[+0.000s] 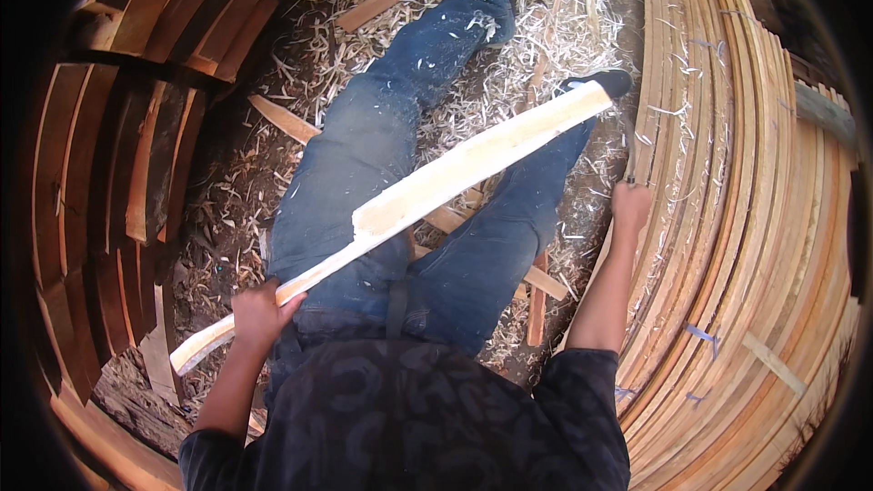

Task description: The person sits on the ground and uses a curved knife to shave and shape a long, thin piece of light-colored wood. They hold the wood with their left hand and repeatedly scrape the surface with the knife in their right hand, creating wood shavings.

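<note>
My left hand (264, 311) is closed round the narrow handle of a pale, freshly cut wooden bat (486, 159). The bat slants across my lap, its wide blade pointing up and to the right toward my right foot. Its handle end sticks out past my fist at the lower left. Off to the right, my right hand (631, 203) is closed on the handle of a thin cutting tool (629, 145). That tool is seen nearly edge-on, so its exact kind is hard to tell. Its blade stands apart from the bat, beside the stacked wood.
Long planks (727, 200) stand stacked along my right side, with bits of blue tie among them. Thick wooden blocks (145, 159) are piled at my left. Pale shavings (318, 45) and loose offcuts (282, 118) litter the ground around my outstretched legs (355, 145).
</note>
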Action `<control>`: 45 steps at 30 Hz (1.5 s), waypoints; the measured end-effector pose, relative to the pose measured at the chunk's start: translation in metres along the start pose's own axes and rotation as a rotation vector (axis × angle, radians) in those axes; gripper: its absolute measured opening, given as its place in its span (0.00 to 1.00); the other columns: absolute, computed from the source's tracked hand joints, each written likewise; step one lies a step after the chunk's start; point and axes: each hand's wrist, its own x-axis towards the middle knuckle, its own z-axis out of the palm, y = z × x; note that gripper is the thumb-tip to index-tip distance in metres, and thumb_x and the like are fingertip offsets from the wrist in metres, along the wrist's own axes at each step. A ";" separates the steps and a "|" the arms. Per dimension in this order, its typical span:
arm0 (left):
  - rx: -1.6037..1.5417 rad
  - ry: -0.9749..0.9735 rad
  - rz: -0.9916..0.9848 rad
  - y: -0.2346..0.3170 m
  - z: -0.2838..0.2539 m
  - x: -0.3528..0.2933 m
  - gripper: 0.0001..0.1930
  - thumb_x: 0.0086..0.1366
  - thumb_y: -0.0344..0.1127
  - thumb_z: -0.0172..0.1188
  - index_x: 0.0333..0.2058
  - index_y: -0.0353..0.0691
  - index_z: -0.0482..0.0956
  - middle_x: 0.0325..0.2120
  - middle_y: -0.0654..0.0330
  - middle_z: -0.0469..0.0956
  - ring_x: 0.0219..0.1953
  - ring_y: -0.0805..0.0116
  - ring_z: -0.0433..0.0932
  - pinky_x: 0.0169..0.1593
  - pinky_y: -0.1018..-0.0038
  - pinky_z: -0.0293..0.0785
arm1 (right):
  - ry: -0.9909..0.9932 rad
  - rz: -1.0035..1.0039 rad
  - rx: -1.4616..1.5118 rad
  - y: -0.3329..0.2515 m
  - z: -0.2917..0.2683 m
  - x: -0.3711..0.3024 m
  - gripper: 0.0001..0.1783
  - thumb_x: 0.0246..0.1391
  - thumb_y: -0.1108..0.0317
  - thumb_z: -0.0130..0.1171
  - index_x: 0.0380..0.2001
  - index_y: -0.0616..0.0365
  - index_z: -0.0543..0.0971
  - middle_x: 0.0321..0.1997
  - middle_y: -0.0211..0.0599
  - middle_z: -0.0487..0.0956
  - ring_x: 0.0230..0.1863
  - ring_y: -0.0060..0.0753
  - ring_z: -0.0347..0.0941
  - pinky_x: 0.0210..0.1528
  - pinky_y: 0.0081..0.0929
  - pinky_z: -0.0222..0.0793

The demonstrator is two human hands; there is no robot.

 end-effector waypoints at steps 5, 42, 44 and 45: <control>0.005 -0.016 -0.041 0.006 0.002 -0.001 0.26 0.51 0.62 0.59 0.23 0.39 0.76 0.12 0.53 0.73 0.17 0.52 0.75 0.23 0.61 0.71 | -0.021 -0.217 0.061 -0.036 -0.008 -0.069 0.11 0.41 0.64 0.58 0.22 0.63 0.81 0.20 0.52 0.77 0.23 0.52 0.76 0.31 0.41 0.70; 0.061 -0.040 -0.034 0.021 -0.009 0.011 0.29 0.53 0.64 0.56 0.17 0.39 0.74 0.10 0.52 0.72 0.15 0.53 0.75 0.22 0.62 0.71 | -0.053 -0.473 -0.230 -0.065 0.015 -0.050 0.13 0.39 0.63 0.56 0.22 0.64 0.81 0.25 0.55 0.78 0.31 0.57 0.77 0.39 0.45 0.72; 0.063 -0.030 -0.036 0.021 -0.010 0.011 0.29 0.53 0.64 0.56 0.17 0.39 0.74 0.11 0.52 0.72 0.15 0.52 0.75 0.22 0.61 0.70 | -0.070 -0.367 -0.206 -0.054 0.015 -0.032 0.14 0.40 0.63 0.55 0.22 0.64 0.80 0.25 0.55 0.78 0.31 0.56 0.77 0.39 0.45 0.72; 0.062 -0.023 -0.023 0.022 -0.013 0.012 0.29 0.53 0.64 0.56 0.17 0.39 0.74 0.11 0.51 0.72 0.16 0.52 0.75 0.22 0.61 0.70 | -0.046 -0.235 -0.097 -0.022 0.022 0.002 0.14 0.40 0.63 0.54 0.21 0.64 0.80 0.24 0.56 0.78 0.31 0.56 0.77 0.39 0.44 0.72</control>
